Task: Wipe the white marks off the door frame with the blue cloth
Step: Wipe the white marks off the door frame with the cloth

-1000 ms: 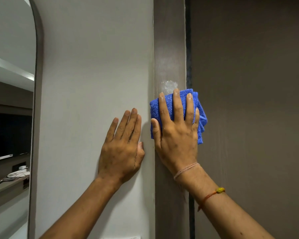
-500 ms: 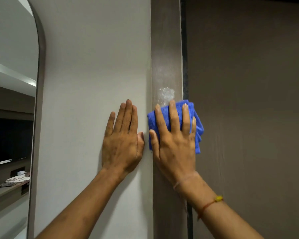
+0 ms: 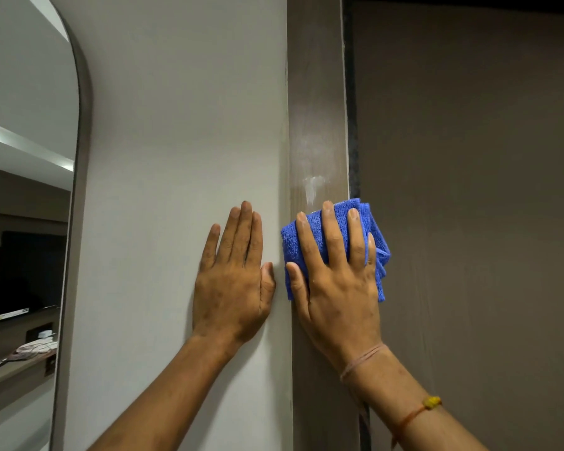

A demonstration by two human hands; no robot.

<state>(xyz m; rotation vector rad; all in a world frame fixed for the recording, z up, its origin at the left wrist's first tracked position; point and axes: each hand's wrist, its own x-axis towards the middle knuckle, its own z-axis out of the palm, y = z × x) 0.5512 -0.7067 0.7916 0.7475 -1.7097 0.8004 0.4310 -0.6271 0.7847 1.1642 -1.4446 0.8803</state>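
A brown door frame (image 3: 316, 92) runs vertically through the middle of the view. A white smear (image 3: 312, 187) sits on it, with a fainter hazy patch above. Just below the smear, my right hand (image 3: 336, 281) presses a folded blue cloth (image 3: 306, 242) flat against the frame, fingers spread over it. My left hand (image 3: 233, 281) lies flat and open on the pale wall (image 3: 183, 157) beside the frame, thumb almost touching the cloth hand.
A brown door (image 3: 469, 206) fills the right side, with a dark gap (image 3: 352, 125) between it and the frame. On the left an arched mirror (image 3: 23, 222) reflects a dark screen and a shelf with small items.
The white mark has gone from a blob to a thinner streaked smear. My right hand with the cloth sits slightly lower under it. My left hand stays on the wall.
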